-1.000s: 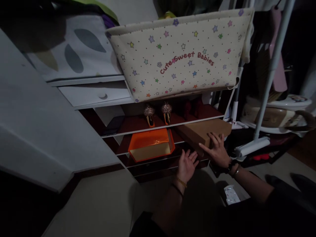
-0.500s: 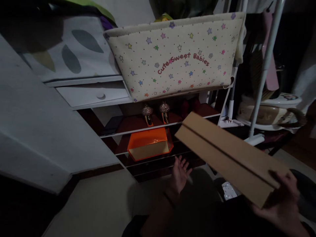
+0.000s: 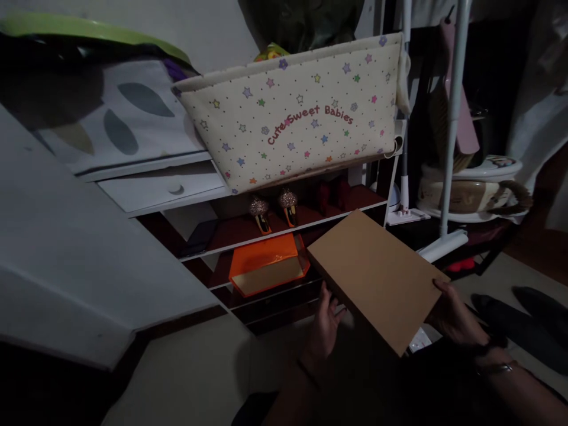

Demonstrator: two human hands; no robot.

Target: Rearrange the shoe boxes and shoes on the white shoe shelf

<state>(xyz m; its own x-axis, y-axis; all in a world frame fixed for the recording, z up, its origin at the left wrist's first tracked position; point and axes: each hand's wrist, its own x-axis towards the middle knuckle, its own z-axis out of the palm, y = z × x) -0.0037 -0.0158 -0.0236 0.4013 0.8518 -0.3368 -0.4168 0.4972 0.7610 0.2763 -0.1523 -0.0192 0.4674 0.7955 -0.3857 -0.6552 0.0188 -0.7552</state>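
A flat brown cardboard box (image 3: 377, 272) is tilted in front of the shelf, its broad plain face turned up. My right hand (image 3: 457, 316) grips the box at its right edge, thumb on top and the other fingers hidden beneath. My left hand (image 3: 326, 325) is at the box's lower left side, palm up with the fingers apart. Its fingertips reach the side of the box; whether they bear any weight I cannot tell. Left of the box, an orange box (image 3: 266, 260) with a pale side lies tilted on a lower shelf.
A dark red shelf rack (image 3: 231, 234) holds a pair of glittery gold shoes (image 3: 289, 207) and dark red shoes. Above hangs a cream fabric bin (image 3: 293, 124) with stars. A white pole (image 3: 452, 118) and a pink brush (image 3: 464, 112) stand at right. Pale tiled floor (image 3: 186, 367) lies below.
The cardboard box has turned from edge-on to show its broad face. My right hand has moved left and up with it, and the box's side has come to my left fingertips.
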